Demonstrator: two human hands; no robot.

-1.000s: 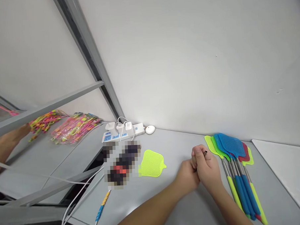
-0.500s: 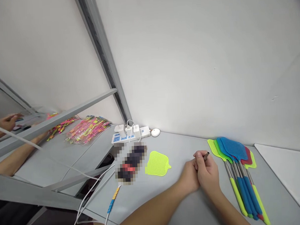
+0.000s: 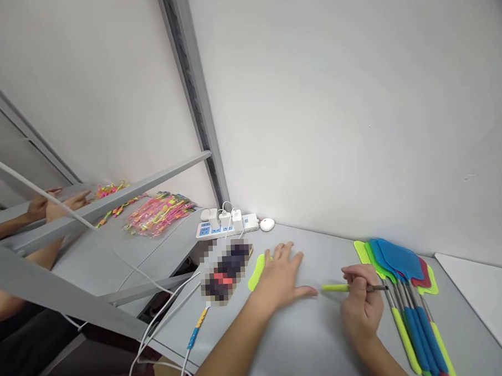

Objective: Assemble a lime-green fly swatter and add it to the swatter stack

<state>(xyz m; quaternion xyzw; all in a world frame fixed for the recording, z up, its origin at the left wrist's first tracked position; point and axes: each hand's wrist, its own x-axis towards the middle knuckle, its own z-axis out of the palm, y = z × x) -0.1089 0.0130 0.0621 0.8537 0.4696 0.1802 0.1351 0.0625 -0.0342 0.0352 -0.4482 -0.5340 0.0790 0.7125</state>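
With fingers spread, my left hand (image 3: 277, 278) is over a yellow-green fly swatter head (image 3: 258, 272) on the table and covers most of it. I cannot tell whether the palm touches it. My right hand (image 3: 363, 305) is closed around a fly swatter handle (image 3: 335, 288), whose yellow-green grip points left and whose metal rod end sticks out to the right. Just right of that hand lies a pile of fly swatters (image 3: 398, 259) with blue, green, yellow-green and red heads, their handles toward me.
A phone with a blurred screen (image 3: 227, 275) lies left of my left hand, its cable (image 3: 195, 334) trailing forward. Behind it are a power strip (image 3: 250, 222) and a white round device (image 3: 267, 224). Beyond a metal frame (image 3: 151, 184), another person's hands (image 3: 64, 204) are near bagged colourful items (image 3: 158, 214).
My hands have come apart. The left moved left onto the swatter head and opened; the right moved slightly right and down, with the handle's yellow-green grip now showing.
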